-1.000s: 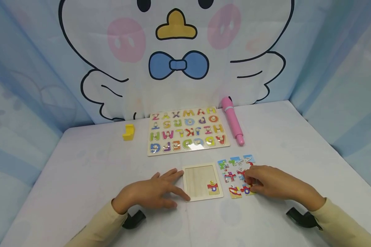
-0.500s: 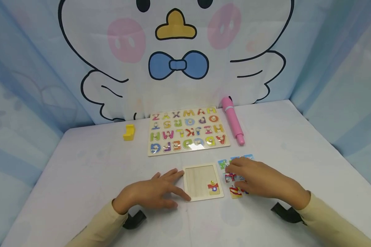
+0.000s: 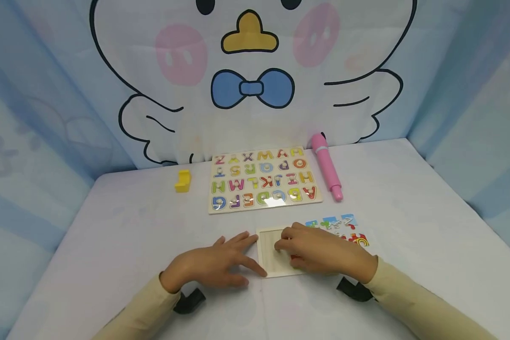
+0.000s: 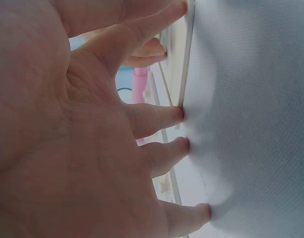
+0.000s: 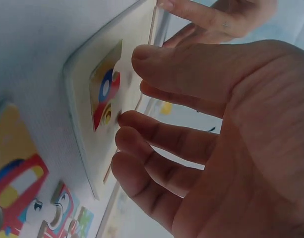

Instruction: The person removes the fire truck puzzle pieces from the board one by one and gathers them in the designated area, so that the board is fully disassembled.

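Observation:
My left hand lies spread on the table, its fingertips along the left edge of a small wooden puzzle tray. In the left wrist view, the fingers are straight and apart at the tray's edge. My right hand is over the right part of the tray, fingers loosely bent. The right wrist view shows no piece between its thumb and fingers. One puzzle piece, with red, blue and yellow parts, sits in the tray's corner beneath that hand. Loose puzzle pieces lie to the right, partly hidden by the hand.
Behind the tray is a wooden alphabet board with knobbed letters. A pink pen-shaped toy lies to its right, and a small yellow block stands to its left. A printed curtain backs the white table.
My right hand has moved left from the loose puzzle pieces to over the tray, uncovering pieces at the right. The left hand stays at the tray's edge. The head view has shifted slightly.

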`<state>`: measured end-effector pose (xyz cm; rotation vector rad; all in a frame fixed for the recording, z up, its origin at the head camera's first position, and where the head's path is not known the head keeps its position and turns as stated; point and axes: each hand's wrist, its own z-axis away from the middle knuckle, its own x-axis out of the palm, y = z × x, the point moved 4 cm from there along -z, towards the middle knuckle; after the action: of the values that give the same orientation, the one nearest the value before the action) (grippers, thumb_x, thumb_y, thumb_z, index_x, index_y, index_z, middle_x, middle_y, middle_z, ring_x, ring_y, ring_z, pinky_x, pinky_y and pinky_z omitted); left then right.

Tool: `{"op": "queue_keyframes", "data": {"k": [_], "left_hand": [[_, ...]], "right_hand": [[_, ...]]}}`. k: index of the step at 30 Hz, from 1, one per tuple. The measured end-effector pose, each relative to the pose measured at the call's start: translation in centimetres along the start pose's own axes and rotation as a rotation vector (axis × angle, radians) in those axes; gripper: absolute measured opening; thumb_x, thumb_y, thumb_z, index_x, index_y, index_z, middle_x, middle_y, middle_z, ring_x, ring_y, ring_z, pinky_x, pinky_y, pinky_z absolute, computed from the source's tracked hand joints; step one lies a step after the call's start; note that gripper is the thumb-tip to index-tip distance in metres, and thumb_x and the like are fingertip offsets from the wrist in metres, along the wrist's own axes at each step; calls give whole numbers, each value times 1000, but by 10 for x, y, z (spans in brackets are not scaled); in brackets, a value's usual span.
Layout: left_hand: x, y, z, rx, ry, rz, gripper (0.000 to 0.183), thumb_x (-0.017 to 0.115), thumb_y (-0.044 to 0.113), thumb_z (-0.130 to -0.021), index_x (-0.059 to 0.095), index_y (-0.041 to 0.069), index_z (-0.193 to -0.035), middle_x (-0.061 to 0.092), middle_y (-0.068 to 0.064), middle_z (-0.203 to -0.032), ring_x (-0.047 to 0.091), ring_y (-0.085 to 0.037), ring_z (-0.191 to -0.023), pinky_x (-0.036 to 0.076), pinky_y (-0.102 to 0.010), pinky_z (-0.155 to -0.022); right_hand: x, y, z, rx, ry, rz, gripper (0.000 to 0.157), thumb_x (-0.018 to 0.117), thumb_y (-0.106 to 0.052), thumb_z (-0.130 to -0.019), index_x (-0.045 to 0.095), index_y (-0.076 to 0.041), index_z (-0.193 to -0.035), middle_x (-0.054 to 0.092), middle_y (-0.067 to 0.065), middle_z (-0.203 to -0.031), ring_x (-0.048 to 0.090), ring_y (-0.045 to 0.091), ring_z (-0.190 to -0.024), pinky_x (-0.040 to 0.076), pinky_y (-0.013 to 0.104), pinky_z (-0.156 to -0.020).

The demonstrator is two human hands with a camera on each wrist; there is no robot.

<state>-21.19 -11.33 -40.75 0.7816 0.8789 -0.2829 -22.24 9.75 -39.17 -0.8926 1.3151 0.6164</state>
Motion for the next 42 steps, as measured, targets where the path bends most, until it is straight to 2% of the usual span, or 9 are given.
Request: {"op": "queue_keyframes", "data": {"k": [6, 15, 20, 27, 34, 42], "left_hand": [[-2, -1, 1, -6, 5, 1, 35, 70, 26, -98, 70, 46, -127, 21, -6, -169, 6, -30, -157, 13, -75, -114], [-3, 1, 2, -16, 4, 7, 35, 70, 26, -97, 70, 45, -126, 21, -6, -169, 6, -30, -157, 12, -73, -115], [-4, 2, 1, -21, 4, 1, 35, 70, 25, -97, 71, 45, -126, 21, -6, -169, 6, -29, -157, 12, -73, -115], [-5, 2, 1, -28, 1, 9, 35, 70, 24, -97, 71, 44, -126, 21, -5, -169, 5, -29, -157, 11, -73, -115], [-3, 3, 1, -21, -2, 19, 35, 71, 23, -97, 71, 44, -125, 21, -7, -169, 5, -30, -157, 12, -74, -115], [-1, 2, 0, -15, 3, 20, 35, 71, 23, -97, 72, 43, -125, 22, -7, -169, 7, -30, -157, 12, -75, -114]], "right_hand": [[2, -2, -3, 1, -11, 9, 25, 73, -6, -89, 72, -12, -113, 63, 2, -106, 53, 15, -90, 49, 26, -75], [2, -5, -3, 55, -86, -63, 21, 74, -4, -85, 71, -11, -105, 51, -7, -87, 47, 5, -73, 44, 22, -64], [1, -5, 0, 74, -86, -56, 16, 73, -4, -86, 66, -15, -95, 48, -8, -85, 46, 5, -68, 42, 23, -59], [0, -4, 1, 104, -96, -32, 22, 80, -9, -85, 68, -12, -103, 52, -5, -92, 50, 6, -70, 47, 26, -62], [4, -6, 2, 93, -108, -72, 19, 74, -4, -86, 59, -15, -89, 44, -8, -84, 45, 7, -63, 41, 23, -57], [7, -5, 3, 123, -127, -111, 18, 72, -3, -88, 60, -14, -96, 47, -6, -87, 48, 7, -65, 44, 24, -59]]}}
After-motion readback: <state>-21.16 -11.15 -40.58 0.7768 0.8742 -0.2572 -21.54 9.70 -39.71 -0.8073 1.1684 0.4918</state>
